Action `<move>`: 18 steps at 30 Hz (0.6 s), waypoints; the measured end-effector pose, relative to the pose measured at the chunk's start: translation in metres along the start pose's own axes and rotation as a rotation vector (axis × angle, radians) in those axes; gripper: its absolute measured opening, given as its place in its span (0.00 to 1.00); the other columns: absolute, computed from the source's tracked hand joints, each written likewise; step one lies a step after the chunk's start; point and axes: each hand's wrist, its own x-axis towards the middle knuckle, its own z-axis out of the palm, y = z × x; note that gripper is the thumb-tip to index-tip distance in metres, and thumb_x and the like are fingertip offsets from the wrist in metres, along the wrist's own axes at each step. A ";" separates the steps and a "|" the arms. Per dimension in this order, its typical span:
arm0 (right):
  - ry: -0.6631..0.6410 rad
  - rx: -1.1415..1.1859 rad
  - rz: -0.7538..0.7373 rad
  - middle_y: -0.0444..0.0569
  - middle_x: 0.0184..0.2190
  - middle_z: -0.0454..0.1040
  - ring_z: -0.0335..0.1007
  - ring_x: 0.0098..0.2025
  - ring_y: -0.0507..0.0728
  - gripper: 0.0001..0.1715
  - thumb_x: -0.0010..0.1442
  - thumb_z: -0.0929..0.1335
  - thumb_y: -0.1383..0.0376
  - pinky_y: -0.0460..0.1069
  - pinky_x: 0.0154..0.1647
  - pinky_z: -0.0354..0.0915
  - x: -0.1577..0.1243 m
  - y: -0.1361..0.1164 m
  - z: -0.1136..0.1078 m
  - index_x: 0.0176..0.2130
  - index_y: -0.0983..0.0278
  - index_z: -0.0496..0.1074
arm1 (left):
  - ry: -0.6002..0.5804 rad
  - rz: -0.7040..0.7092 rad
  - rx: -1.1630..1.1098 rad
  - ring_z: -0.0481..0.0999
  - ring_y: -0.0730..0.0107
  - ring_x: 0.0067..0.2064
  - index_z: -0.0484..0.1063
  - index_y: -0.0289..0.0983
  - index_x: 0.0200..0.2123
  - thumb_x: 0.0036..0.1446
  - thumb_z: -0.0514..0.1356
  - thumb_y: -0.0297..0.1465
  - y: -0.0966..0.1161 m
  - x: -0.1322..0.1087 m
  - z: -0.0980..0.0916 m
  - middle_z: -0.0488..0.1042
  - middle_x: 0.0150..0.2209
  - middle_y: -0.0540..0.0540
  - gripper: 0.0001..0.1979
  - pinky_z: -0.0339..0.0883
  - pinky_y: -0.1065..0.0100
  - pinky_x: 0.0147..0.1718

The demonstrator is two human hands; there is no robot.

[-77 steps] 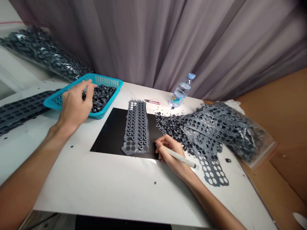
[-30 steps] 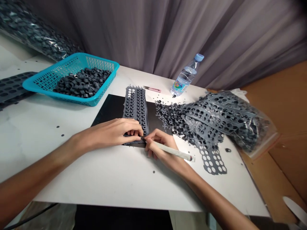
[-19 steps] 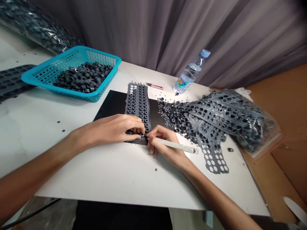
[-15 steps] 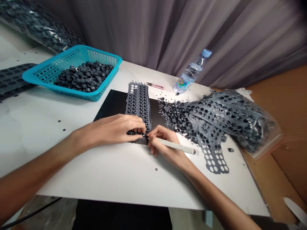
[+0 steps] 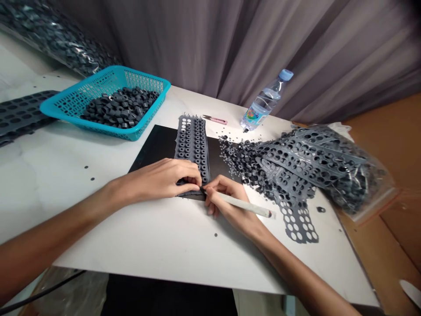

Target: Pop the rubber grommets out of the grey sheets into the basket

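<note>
A grey rubber sheet (image 5: 191, 140) with rows of moulded rings lies lengthwise on a black board (image 5: 150, 142). Its far left corner has several punched-out holes. My left hand (image 5: 167, 177) rests across the near end, thumb and curled fingers closed on the sheet close to its edge. From the right, my right hand (image 5: 228, 195) grips a whitish pen-like tool (image 5: 246, 204) like a pencil. The tool's tip meets the sheet beside my left fingertips; my fingers partly hide that spot.
A turquoise basket (image 5: 134, 132) holding grey rubber rings stands at the left. Loose rings (image 5: 245, 160), emptied sheets (image 5: 297, 217) and a plastic bag (image 5: 371, 184) are at the right. Behind are a water bottle (image 5: 263, 105) and pink thread snips (image 5: 215, 120). Another sheet (image 5: 19, 112) lies far left.
The view has shifted slightly. The small dark ring seen by my left fingers no longer shows there; both hands stay at the sheet's near end.
</note>
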 end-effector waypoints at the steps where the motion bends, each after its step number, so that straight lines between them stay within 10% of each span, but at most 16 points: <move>1: -0.006 0.062 -0.004 0.44 0.27 0.77 0.73 0.24 0.52 0.06 0.69 0.68 0.62 0.46 0.24 0.69 0.001 0.001 -0.002 0.39 0.63 0.71 | -0.012 0.003 0.010 0.78 0.65 0.45 0.79 0.42 0.45 0.70 0.61 0.33 -0.002 0.000 -0.001 0.80 0.44 0.50 0.07 0.66 0.68 0.43; 18: -0.130 0.188 0.035 0.43 0.27 0.77 0.74 0.23 0.52 0.04 0.61 0.70 0.70 0.45 0.25 0.71 0.016 0.010 -0.014 0.39 0.63 0.72 | 0.015 0.024 0.127 0.78 0.66 0.43 0.77 0.40 0.44 0.70 0.60 0.31 0.005 -0.002 0.004 0.78 0.42 0.49 0.06 0.65 0.67 0.42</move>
